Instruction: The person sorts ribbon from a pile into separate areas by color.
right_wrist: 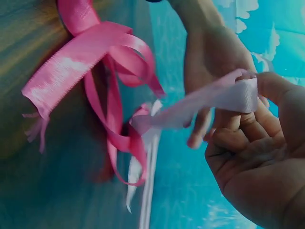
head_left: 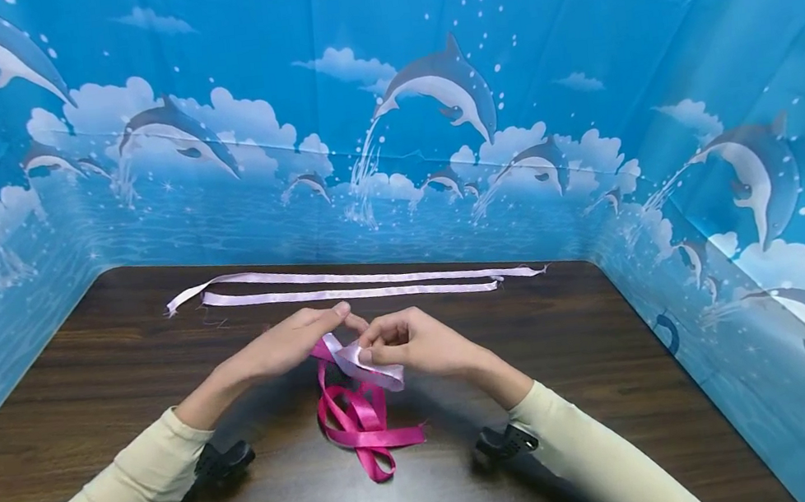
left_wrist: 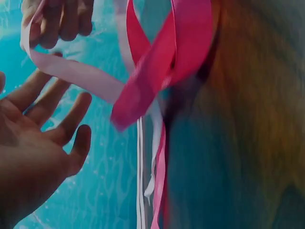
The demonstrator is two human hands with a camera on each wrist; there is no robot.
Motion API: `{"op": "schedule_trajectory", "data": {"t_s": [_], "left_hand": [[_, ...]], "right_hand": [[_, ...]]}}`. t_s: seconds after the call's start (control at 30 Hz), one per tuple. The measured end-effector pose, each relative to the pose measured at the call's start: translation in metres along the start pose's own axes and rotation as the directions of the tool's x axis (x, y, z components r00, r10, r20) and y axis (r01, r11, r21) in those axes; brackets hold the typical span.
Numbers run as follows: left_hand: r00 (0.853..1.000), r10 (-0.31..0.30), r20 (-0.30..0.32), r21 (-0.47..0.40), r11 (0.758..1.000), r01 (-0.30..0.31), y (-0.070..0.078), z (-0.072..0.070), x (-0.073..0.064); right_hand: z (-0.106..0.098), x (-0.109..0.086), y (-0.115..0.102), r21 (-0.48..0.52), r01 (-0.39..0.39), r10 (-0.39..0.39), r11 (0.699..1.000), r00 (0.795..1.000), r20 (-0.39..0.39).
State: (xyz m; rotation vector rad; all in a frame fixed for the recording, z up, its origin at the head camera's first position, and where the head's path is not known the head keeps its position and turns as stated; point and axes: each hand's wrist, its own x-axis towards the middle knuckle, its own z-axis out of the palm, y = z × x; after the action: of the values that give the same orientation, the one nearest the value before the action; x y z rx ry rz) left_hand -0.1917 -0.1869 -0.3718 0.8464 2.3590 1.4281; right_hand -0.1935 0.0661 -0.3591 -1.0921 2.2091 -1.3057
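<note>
sleeves [head_left: 103,500]: both are pale yellow, and they enter from the lower corners, one on each side.
wrist bands [head_left: 223,460]: black, one at each wrist, just beside the end of the sleeve.
pink ribbon [head_left: 367,437]: it is of a strong colour and lies in loose loops on the worktop [head_left: 568,331], between the two forearms. one cut end points to the right; the right wrist view shows frayed threads [right_wrist: 44,131] on it.
lilac ribbon [head_left: 389,377]: it is raised above the worktop, at the far side of the pink loops, and it makes a fold near the fingers. one part of it meets the pink ribbon beside the left hand; whether they are tied or only overlap, i cannot tell.
right hand [head_left: 431,343]: it pinches the lilac ribbon between thumb and finger, and the other fingers are curled.
left hand [head_left: 290,345]: its fingers are extended and a little spread, close beside the lilac ribbon; whether they touch it, i cannot tell.
two pale strips [head_left: 348,294]: they lie almost parallel across the far part of the worktop, well apart from the pink loops.
backdrop [head_left: 235,21]: blue, printed with dolphins [head_left: 439,84] and clouds [head_left: 239,125], it stands behind the worktop and along its sides.
</note>
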Motion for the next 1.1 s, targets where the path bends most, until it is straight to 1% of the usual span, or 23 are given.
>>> {"op": "schedule_trajectory", "data": {"t_s": [0.07, 0.17, 0.23, 0.33, 0.4, 0.53, 0.6, 0.7, 0.77, 0.87, 1.0, 1.1], "left_hand": [[0.998, 0.026, 0.056, -0.052, 0.998, -0.023, 0.003, 0.005, 0.0], [0.991, 0.07, 0.113, -0.067, 0.996, -0.063, 0.006, 0.009, -0.001], [0.986, 0.098, 0.133, -0.071, 0.993, -0.09, 0.008, 0.011, -0.002], [0.98, 0.134, 0.145, -0.076, 0.989, -0.124, 0.009, 0.009, -0.003], [0.979, 0.154, 0.135, -0.07, 0.987, -0.145, 0.011, 0.007, -0.004], [0.982, 0.171, 0.081, -0.024, 0.985, -0.17, 0.014, 0.0, -0.007], [0.984, 0.168, 0.054, -0.002, 0.986, -0.168, 0.017, -0.005, -0.009], [0.985, 0.169, 0.029, 0.005, 0.986, -0.17, 0.022, -0.011, -0.012], [0.986, 0.166, 0.02, 0.0, 0.986, -0.166, 0.024, -0.015, -0.014], [0.984, 0.176, 0.022, -0.007, 0.984, -0.176, 0.025, -0.02, -0.016], [0.976, 0.218, 0.022, -0.001, 0.976, -0.218, 0.024, -0.026, -0.017], [0.971, 0.241, 0.006, 0.002, 0.971, -0.241, 0.022, -0.031, -0.017]], "right_hand": [[-0.004, -0.004, -0.003, -0.013, 0.008, -0.008, 1.0, 1.0, 0.013], [-0.011, -0.011, -0.007, -0.017, 0.016, -0.016, 1.0, 0.999, 0.039], [-0.016, -0.015, -0.009, -0.016, 0.019, -0.018, 1.0, 0.999, 0.05], [-0.023, -0.021, -0.01, -0.023, 0.013, -0.012, 1.0, 0.999, 0.043], [-0.028, -0.023, -0.011, -0.028, 0.01, -0.009, 1.0, 1.0, 0.028], [-0.036, -0.029, -0.014, -0.034, 0.011, -0.011, 0.999, 1.0, 0.003], [-0.041, -0.032, -0.017, -0.04, 0.012, -0.012, 0.999, 1.0, -0.002], [-0.047, -0.036, -0.021, -0.06, 0.002, -0.002, 0.998, 1.0, -0.003], [-0.052, -0.038, -0.022, -0.055, 0.001, -0.001, 0.998, 1.0, 0.002], [-0.059, -0.043, -0.023, -0.047, 0.003, -0.002, 0.999, 1.0, 0.012], [-0.068, -0.051, -0.023, -0.045, 0.002, -0.001, 0.999, 1.0, 0.02], [-0.074, -0.059, -0.022, -0.05, -0.007, 0.007, 0.999, 1.0, 0.016]]}}
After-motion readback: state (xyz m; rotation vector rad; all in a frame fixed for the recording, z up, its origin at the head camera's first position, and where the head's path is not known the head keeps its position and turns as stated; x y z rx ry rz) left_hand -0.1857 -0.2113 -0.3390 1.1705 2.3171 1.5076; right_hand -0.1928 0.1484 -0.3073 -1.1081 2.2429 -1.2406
